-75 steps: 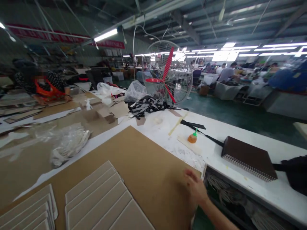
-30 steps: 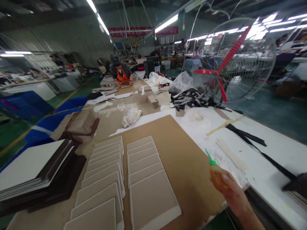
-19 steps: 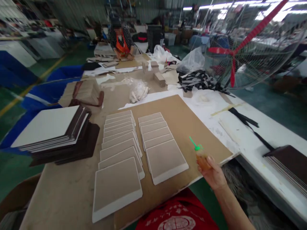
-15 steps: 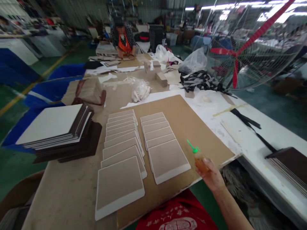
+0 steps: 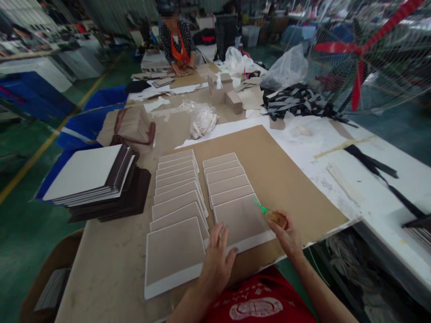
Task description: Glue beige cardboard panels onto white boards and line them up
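Note:
My right hand is closed round a small orange glue bottle with a green nozzle, its tip over the nearest board of the right row. My left hand lies open and flat between the two rows, fingers on the near edge of that board. Two overlapping rows of grey boards with white edges, the left row and the right row, lie on a large brown cardboard sheet.
A stack of dark-edged white panels sits at the left. A plastic bag, black straps and a red-bladed fan lie beyond. Another person works at the table's far end. White tabletop at the right.
The view swung left and down from the fan to the board rows. My right hand brought the glue bottle from the white table to the nearest board. My left hand came in flat.

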The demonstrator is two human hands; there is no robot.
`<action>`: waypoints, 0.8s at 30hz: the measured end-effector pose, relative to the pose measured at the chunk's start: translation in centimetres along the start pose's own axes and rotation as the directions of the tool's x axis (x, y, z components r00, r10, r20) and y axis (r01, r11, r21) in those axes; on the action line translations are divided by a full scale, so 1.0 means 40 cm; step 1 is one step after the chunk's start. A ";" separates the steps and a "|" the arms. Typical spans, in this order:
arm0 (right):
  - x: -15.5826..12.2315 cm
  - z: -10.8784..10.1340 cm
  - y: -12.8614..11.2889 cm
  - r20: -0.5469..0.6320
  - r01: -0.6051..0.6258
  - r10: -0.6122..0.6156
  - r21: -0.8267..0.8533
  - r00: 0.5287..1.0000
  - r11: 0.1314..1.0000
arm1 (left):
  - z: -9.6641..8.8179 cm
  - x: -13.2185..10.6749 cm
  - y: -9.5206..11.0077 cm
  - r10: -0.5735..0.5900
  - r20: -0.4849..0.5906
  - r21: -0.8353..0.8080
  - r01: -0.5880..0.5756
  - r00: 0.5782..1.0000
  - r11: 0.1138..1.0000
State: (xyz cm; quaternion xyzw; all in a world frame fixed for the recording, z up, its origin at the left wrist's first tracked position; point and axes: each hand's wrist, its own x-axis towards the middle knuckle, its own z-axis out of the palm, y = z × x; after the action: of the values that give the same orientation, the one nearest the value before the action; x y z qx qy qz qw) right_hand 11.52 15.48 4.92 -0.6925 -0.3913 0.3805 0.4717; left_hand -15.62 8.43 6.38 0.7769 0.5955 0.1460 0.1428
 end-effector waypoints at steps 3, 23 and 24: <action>0.019 0.012 0.019 0.005 0.115 -0.115 -0.092 0.993 0.989 | 0.072 -0.009 0.006 0.017 0.061 0.093 -0.023 0.998 0.995; 0.086 0.024 0.049 0.117 0.371 -0.352 -0.327 0.929 0.869 | 0.180 -0.022 -0.023 0.044 0.130 0.169 -0.066 0.991 0.983; 0.085 0.025 0.045 0.117 0.369 -0.351 -0.330 0.929 0.869 | 0.181 -0.022 -0.023 0.042 0.128 0.167 -0.064 0.991 0.984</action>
State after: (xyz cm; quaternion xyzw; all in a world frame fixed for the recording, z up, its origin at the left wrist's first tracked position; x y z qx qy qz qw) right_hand 12.32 18.43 2.39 -0.6691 -0.5867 0.2293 0.3943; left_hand -13.77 7.44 -0.67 0.8095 0.5749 0.0495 0.1086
